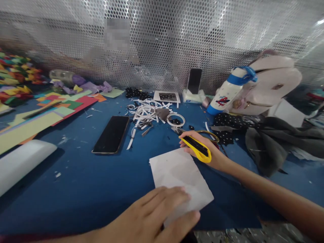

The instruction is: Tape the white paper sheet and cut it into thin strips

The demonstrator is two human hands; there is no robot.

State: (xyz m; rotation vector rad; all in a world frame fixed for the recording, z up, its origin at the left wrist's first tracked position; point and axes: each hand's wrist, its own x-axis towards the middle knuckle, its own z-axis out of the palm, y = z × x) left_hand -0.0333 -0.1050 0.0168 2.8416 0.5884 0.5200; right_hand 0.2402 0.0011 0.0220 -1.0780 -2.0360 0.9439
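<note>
A white sheet of paper (181, 173) lies at a slant near the front of the blue table. My left hand (157, 211) rests over its near left part, fingers stretched out flat on the sheet and the thumb apart at the near edge. My right hand (202, 148) is closed around a yellow and black box cutter (198, 148), just past the sheet's far right corner. Its front end points away towards the paper scraps; whether the blade is out I cannot tell. Beside and partly behind this hand lie scissors with gold-coloured handles (209, 134).
White paper strips (145, 111) and a white ring (176, 120) lie beyond. Left are a black phone (111, 135), coloured paper (58, 114) and a white rounded object (22, 162). Right are a bottle (226, 92), a bag (270, 84) and dark fabric (265, 145). A perforated metal wall (157, 44) stands behind.
</note>
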